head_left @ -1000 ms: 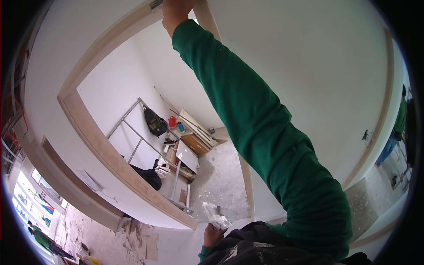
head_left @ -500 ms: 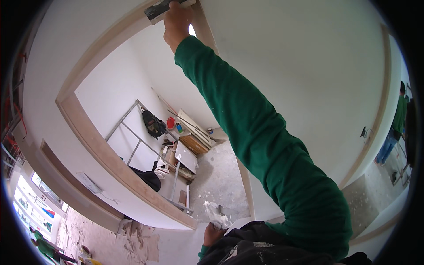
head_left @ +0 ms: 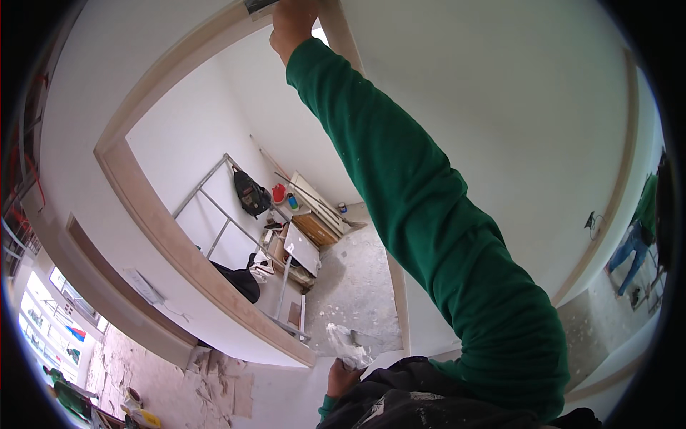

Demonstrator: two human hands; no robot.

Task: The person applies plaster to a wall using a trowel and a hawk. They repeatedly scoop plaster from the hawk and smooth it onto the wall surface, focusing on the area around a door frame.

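Overhead, your right hand [head_left: 294, 23] has its fingers closed round a scraper [head_left: 258, 6], the view's edge cropping the grip; the blade juts left of those fingers, its long axis roughly following the door frame [head_left: 191, 54], contact unclear; your left hand [head_left: 343, 377], far below, grips a white-smeared plate [head_left: 349, 347] just above its fingers.

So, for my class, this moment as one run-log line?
right hand: raised, holding flat blade at door frame | left hand: low, holding white-smeared tool
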